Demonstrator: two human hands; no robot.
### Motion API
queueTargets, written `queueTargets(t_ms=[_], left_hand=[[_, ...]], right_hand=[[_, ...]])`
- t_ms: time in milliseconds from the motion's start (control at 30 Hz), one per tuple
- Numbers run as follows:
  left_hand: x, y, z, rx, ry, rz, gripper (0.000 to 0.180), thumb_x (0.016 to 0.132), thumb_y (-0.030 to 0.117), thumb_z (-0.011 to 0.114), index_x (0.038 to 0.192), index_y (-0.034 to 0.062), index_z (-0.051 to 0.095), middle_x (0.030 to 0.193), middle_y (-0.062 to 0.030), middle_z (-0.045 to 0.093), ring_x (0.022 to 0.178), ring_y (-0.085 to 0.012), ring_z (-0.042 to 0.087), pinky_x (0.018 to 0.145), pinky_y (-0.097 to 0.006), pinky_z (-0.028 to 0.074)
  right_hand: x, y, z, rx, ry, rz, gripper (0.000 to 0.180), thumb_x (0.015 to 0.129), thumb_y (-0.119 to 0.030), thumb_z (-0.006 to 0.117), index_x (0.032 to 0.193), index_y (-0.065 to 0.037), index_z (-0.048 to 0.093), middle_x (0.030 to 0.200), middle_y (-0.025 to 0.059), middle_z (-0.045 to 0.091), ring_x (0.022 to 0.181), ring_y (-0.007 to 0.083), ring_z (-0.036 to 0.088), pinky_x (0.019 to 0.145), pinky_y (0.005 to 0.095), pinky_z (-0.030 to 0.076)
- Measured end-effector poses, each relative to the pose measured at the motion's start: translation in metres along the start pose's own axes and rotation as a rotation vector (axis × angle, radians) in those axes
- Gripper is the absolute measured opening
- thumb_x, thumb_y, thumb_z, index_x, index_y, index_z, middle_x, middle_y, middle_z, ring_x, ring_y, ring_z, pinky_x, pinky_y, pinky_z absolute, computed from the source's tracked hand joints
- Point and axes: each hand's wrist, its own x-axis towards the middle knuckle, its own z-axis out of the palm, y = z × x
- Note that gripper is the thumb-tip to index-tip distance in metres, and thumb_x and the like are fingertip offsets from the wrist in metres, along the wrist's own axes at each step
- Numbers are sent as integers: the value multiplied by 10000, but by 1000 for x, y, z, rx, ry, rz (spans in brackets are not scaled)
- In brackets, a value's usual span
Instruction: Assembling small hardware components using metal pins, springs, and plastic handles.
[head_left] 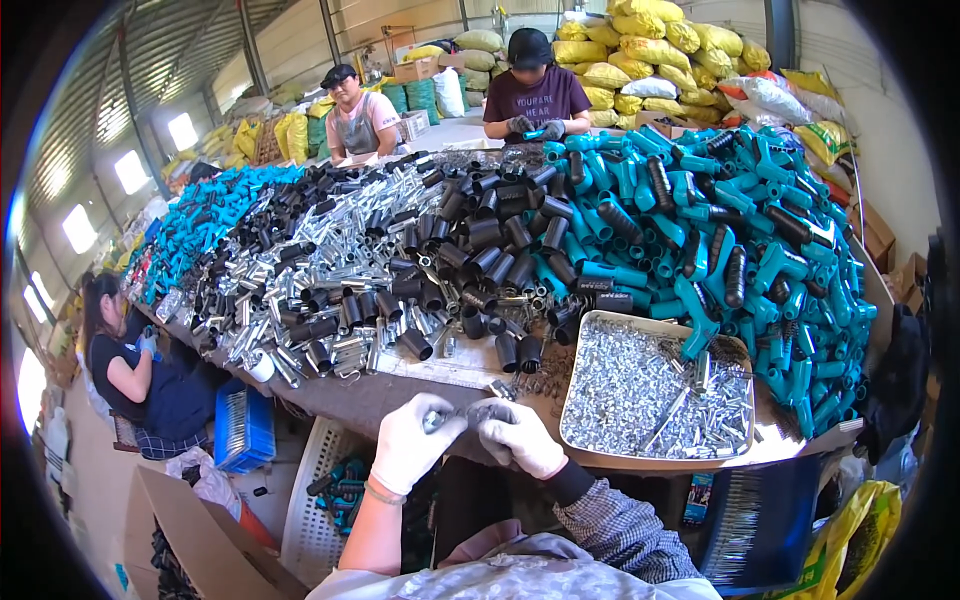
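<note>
Down at the lower middle of the frame, the gloved left hand [415, 440] has its fingers curled around a small metal part [436, 419], touching the right hand [520, 437], which pinches a dark piece [487, 411], just left of the tray of silver fittings [590, 350] on the table [360, 395].

A warehouse-like assembly workshop: a long bench [400, 392] heaped with teal plastic handles [740, 230], black rubber sleeves [480, 250], shiny metal tubes [340, 270]; stacked yellow sacks [640, 40] behind.

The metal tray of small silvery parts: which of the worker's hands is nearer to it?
The right hand: it sits just left of the tray. The left hand is further left, beyond the right hand.
</note>
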Motion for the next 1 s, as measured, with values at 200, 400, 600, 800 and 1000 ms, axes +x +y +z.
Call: queueTargets(t_ms=[200, 400, 600, 800, 1000], left_hand=[[-23, 8, -8, 80, 36, 80, 336, 725, 135, 830, 1027, 37, 721, 956, -155, 722, 834, -293, 727, 757, -357, 577], [-22, -3, -41, 329, -122, 152, 287, 752, 294, 840, 936, 95, 747, 850, -101, 722, 759, -287, 716, 684, -368, 576], [-38, -18, -63, 340, -480, -9, 345, 821, 406, 768, 877, 66, 760, 765, -146, 718, 736, -315, 721, 717, -389, 578], [-76, -56, -48, -818, -676, -1136, 247, 956, 291, 621, 863, 64, 644, 640, -10, 524, 448, -95, 400, 409, -247, 285], [-71, -49, -45, -702, -507, -976, 302, 982, 333, 635, 963, 32, 662, 732, -57, 628, 480, -104, 478, 426, -265, 367]], right_hand=[[0, -2, 0, -80, -68, 44, 367, 1040, -286, 538, 1240, 17, 596, 661, -5, 518, 502, 64, 408, 480, 225, 323], [6, 10, -4, -634, -170, -223, 386, 903, -209, 745, 1242, -38, 677, 935, 30, 712, 789, 114, 637, 734, 285, 537], [0, 25, 21, -1232, -135, -293, 383, 868, -337, 725, 1212, -173, 683, 948, 130, 718, 850, 330, 708, 743, 387, 573], [-4, 32, 26, -1482, -203, -327, 391, 920, -332, 652, 1288, -206, 605, 823, 110, 668, 690, 325, 688, 589, 438, 549], [-6, 27, 24, -1444, -238, -337, 421, 927, -379, 649, 1305, -206, 585, 815, 123, 671, 684, 345, 684, 591, 446, 547]])
